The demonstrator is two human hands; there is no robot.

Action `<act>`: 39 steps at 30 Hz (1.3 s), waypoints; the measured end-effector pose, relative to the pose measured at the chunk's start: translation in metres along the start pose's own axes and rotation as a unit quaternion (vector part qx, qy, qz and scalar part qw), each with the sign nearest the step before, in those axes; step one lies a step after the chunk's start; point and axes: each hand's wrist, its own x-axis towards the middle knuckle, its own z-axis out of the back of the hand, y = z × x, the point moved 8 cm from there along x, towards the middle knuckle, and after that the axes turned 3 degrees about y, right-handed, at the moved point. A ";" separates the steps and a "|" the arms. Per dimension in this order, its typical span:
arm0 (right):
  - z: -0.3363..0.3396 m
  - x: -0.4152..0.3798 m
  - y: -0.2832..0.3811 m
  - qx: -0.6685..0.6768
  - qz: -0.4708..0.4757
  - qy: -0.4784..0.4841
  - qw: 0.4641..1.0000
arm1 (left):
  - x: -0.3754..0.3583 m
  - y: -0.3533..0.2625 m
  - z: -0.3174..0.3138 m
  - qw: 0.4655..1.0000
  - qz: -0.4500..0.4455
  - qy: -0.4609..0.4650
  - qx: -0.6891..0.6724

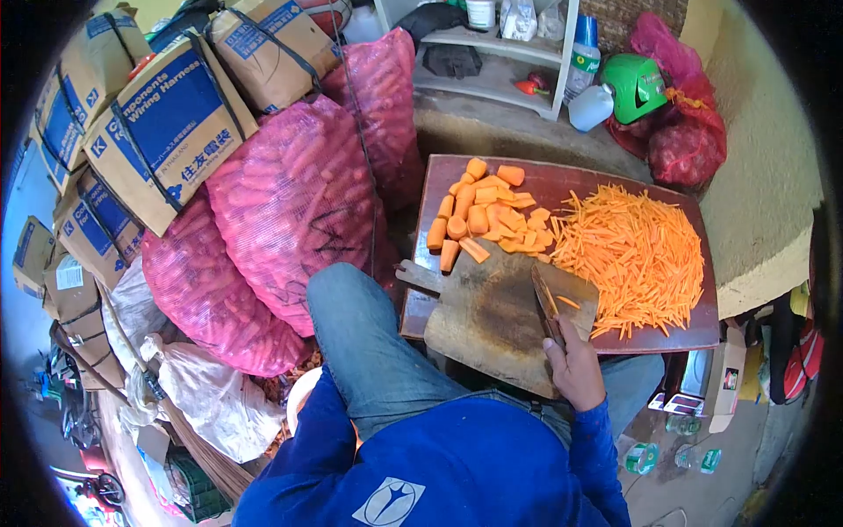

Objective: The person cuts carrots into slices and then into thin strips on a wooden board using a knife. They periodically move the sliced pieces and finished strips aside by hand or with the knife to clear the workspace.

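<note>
Right hand (575,369) closed round knife (546,303), blade resting on cutting board (492,321); carrot chunks (479,215) beyond board, cut strips (637,255) pushed right, clearing it. Left hand unseen.

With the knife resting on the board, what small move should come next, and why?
Probably bring one carrot chunk onto the cutting board. The board's middle is bare, the right hand holds the knife there, and uncut chunks wait beside the pile of strips.
</note>
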 end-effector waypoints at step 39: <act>-0.004 0.001 0.004 -0.013 -0.041 0.006 0.999 | -0.118 0.160 0.172 0.950 -0.014 -0.288 0.120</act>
